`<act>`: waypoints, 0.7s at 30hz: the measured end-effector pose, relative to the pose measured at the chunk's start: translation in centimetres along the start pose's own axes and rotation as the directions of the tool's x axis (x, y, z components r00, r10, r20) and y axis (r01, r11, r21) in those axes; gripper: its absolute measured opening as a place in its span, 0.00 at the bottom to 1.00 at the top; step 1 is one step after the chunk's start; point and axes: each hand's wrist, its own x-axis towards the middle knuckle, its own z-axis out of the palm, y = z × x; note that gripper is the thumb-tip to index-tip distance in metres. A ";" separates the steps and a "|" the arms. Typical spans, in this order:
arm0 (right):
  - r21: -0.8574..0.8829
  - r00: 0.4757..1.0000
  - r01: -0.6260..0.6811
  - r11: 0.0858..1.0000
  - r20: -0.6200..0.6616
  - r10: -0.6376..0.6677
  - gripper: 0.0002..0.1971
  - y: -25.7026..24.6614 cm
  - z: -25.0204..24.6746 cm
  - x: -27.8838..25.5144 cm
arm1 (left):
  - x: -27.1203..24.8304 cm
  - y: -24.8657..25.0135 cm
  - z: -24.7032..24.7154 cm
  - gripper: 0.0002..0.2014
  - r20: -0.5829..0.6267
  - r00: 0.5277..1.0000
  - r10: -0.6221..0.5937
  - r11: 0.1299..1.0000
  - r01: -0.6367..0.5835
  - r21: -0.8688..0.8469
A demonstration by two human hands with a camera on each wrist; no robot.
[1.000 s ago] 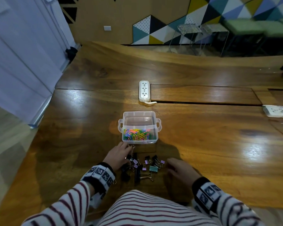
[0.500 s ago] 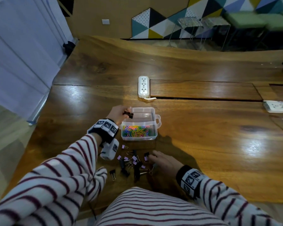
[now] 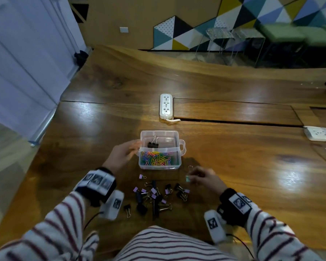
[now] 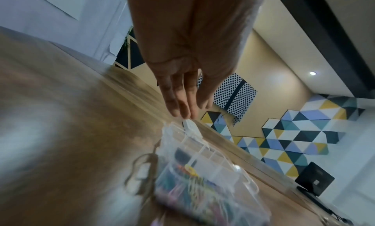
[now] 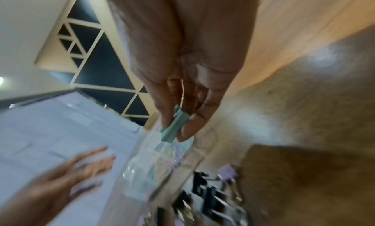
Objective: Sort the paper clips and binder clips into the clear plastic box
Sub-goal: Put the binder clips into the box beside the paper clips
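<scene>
The clear plastic box (image 3: 180,160) stands on the wooden table. Its near compartment is full of coloured paper clips (image 3: 155,158); its far compartment holds one black binder clip (image 3: 153,144). My left hand (image 3: 123,155) hovers just left of the box with straight fingers (image 4: 180,101) and holds nothing. My right hand (image 3: 199,177) is lifted right of the box's near corner and pinches a teal binder clip (image 5: 172,128) between thumb and fingers. A heap of black and lilac binder clips (image 3: 156,194) lies on the table between my wrists.
A white power strip (image 3: 166,105) lies beyond the box, beside a slot in the table. Another white strip (image 3: 321,133) sits at the far right. A white curtain (image 3: 23,63) hangs past the table's left edge.
My left hand let a black binder clip go into the far compartment and drew back to the left of the box. My right hand picked the teal clip from the heap and lifted it.
</scene>
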 end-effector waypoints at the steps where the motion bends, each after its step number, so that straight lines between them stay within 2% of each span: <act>1: 0.071 0.999 -0.021 0.997 -0.027 0.023 0.05 -0.5 -0.3 0.7 | -1.6 -0.8 0.0 0.17 0.026 1.000 -0.011 1.000 0.011 0.005; 5: 0.250 0.998 -0.045 0.967 -0.041 0.057 0.05 -3.9 -0.9 4.1 | -6.4 -3.7 0.8 0.18 0.198 0.972 -0.128 0.979 0.091 0.184; 9: 0.389 0.991 -0.078 0.918 -0.068 0.113 0.10 -7.7 -0.2 7.6 | -8.7 -4.2 2.5 0.20 0.250 0.953 -0.171 0.947 0.090 0.307; 12: 0.383 0.985 -0.100 0.918 -0.092 0.146 0.08 -9.7 0.7 9.3 | -9.8 -3.3 4.6 0.23 0.293 0.945 -0.146 0.931 0.031 0.364; 14: 0.358 0.982 -0.102 0.928 -0.112 0.151 0.14 -10.5 1.2 10.1 | -10.1 -2.4 6.1 0.26 0.299 0.944 -0.138 0.902 -0.005 0.432; 16: 0.214 0.983 -0.084 0.973 -0.144 0.117 0.16 -10.7 1.8 10.2 | -10.2 -1.6 7.3 0.27 0.248 0.954 -0.166 0.874 0.026 0.485; 18: -0.079 0.982 -0.021 0.997 -0.187 0.006 0.15 -10.4 2.4 9.2 | -10.0 -1.2 8.0 0.26 0.183 0.961 -0.208 0.867 0.094 0.489; 20: -0.332 0.966 0.167 0.928 -0.134 -0.222 0.13 -9.4 3.5 7.1 | -9.7 -1.1 8.0 0.23 0.144 0.964 -0.221 0.865 0.126 0.485; 21: -0.421 0.938 0.300 0.856 -0.033 -0.345 0.11 -8.6 4.2 5.8 | -9.6 -1.2 7.8 0.23 0.136 0.967 -0.217 0.862 0.124 0.492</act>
